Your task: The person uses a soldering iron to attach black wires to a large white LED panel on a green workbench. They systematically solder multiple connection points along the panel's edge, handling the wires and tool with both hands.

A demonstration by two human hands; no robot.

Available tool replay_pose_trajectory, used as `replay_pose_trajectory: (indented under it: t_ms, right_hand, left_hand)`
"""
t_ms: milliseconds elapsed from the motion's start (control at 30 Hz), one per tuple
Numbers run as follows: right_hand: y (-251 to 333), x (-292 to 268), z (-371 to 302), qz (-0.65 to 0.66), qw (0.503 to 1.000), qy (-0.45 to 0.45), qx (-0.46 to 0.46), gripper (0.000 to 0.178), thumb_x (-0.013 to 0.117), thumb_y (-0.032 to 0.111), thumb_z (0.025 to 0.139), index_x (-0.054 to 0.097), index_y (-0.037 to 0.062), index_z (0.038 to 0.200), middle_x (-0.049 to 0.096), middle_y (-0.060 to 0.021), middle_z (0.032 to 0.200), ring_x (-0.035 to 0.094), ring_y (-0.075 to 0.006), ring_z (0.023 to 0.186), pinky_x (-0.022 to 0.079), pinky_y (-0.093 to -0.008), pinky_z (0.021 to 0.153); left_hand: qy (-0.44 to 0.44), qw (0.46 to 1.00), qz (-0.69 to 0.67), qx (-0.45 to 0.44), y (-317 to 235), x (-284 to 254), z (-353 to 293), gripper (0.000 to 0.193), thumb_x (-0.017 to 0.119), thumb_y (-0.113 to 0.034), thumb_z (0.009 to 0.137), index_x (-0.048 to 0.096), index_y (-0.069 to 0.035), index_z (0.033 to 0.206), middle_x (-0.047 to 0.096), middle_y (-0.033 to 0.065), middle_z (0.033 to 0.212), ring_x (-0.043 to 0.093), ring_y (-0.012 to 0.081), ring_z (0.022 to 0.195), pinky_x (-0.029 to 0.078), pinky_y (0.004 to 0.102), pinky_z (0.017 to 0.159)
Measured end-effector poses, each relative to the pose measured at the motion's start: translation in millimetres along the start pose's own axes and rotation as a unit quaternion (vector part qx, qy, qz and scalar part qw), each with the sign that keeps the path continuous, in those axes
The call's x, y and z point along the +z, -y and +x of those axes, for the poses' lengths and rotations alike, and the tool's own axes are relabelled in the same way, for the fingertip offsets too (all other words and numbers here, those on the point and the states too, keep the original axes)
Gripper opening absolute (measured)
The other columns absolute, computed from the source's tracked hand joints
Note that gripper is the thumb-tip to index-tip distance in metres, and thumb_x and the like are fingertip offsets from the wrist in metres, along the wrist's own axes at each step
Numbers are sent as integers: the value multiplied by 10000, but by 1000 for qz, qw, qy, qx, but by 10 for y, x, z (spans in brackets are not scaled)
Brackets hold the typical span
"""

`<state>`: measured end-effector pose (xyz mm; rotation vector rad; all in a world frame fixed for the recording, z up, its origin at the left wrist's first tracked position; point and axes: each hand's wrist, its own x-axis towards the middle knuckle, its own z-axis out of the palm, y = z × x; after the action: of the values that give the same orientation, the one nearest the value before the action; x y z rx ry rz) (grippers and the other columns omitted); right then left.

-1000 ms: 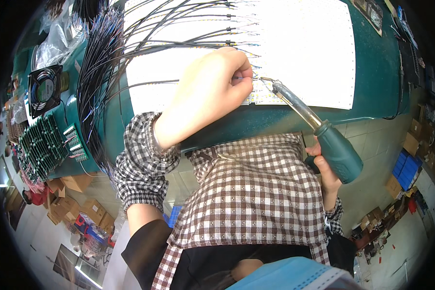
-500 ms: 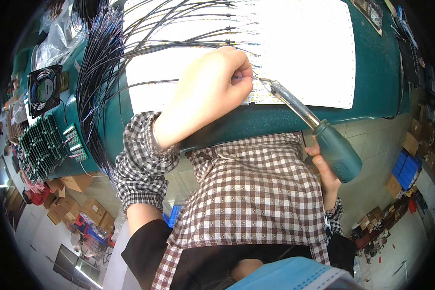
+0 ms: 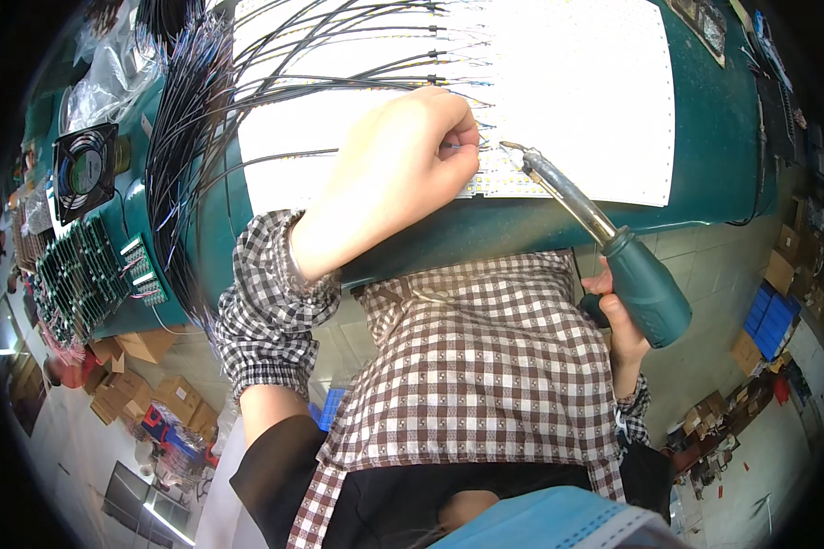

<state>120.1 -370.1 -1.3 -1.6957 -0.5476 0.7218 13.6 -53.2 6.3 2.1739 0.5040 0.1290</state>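
My left hand rests on the white circuit boards, its thumb and fingers pinched on the end of a black cable that runs in from the left. My right hand is wrapped round the green handle of a soldering iron, partly hidden behind it. The iron's metal tip lies just right of my left fingertips, over the boards, a short way from the pinched wire end. Several more black cables lie across the boards, their thin bared wires ending near the middle.
A thick bundle of black cables hangs over the green table's left part. Beside it are a black fan, stacked green circuit boards and clear plastic bags. Cardboard boxes and blue bins stand on the floor.
The soldering iron has shifted slightly to the right, its tip drawing away from my left fingertips. My left hand has stayed in place.
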Motion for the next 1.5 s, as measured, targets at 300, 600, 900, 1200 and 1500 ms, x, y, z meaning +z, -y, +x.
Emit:
replay_pose_trajectory:
  t_ms: [300,600,900,1200,1500]
  right_hand:
    - [219,66,115,-22,999,7,28,565,713,332,877,568,-128,1173,636,-159,976,647,-244,861,572,-411,815]
    - [330,101,159,64,997,-21,44,481,733,265,863,599,-73,1178,641,-187,1086,656,-312,1020,580,-394,822]
    - [254,62,108,80,996,-8,37,530,745,255,859,566,-80,1228,665,-183,1031,670,-286,953,569,-394,838]
    - [257,46,110,13,999,12,30,490,715,284,866,597,-120,1117,644,-187,937,654,-271,844,580,-400,763]
    - [243,77,73,7,999,2,44,410,730,273,849,590,-56,1049,658,-152,883,649,-261,824,432,-490,1006]
  left_hand:
    - [2,1000,-23,-4,-19,-28,-21,82,653,-77,833,633,-4,866,627,73,795,619,168,734,493,283,641]
    - [-24,998,-57,8,-45,26,-20,67,680,-42,816,642,-4,857,594,53,794,585,138,715,476,249,638]
    - [7,999,-42,-1,-37,18,62,76,663,-67,800,642,-7,843,578,46,790,576,126,702,463,259,622]
    - [-8,1000,-23,5,-35,57,35,65,652,-55,794,630,-10,836,583,55,804,590,146,706,477,267,629]
    - [-5,1000,-15,14,-27,64,51,62,646,-59,793,625,-10,825,588,65,806,604,158,701,485,283,623]
